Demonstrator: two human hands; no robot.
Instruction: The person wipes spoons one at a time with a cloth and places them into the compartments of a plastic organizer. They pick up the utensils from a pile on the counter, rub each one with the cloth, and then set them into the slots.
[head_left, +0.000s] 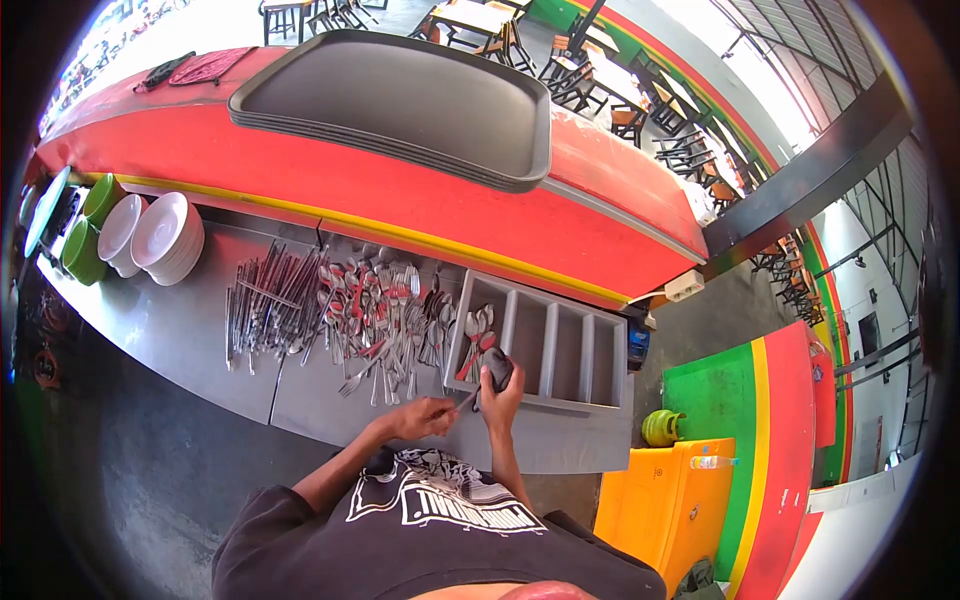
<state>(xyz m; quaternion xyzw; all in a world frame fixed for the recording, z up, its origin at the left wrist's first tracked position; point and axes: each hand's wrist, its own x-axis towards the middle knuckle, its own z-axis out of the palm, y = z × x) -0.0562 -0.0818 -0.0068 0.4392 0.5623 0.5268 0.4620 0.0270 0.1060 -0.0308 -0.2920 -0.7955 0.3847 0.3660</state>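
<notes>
My left hand (425,418) is closed around the thin handle of a piece of cutlery (466,402). The handle points toward my right hand (500,398), whose fingers are wrapped round a dark, rounded bundle (497,368); its kind I cannot tell. Both hands are at the near left corner of a grey cutlery tray (549,350) with several long compartments. Spoons (480,325), some with red handles, lie in its leftmost compartment. Left of the tray, a loose heap of forks and spoons (375,315) spreads over the metal counter (330,410).
Chopsticks (265,300) lie left of the cutlery heap. White bowls (168,235) and green bowls (85,250) are stacked at the far left. Dark serving trays (400,105) rest on the red ledge (620,215). An orange cabinet (665,500) and a green gas cylinder (661,428) stand at right.
</notes>
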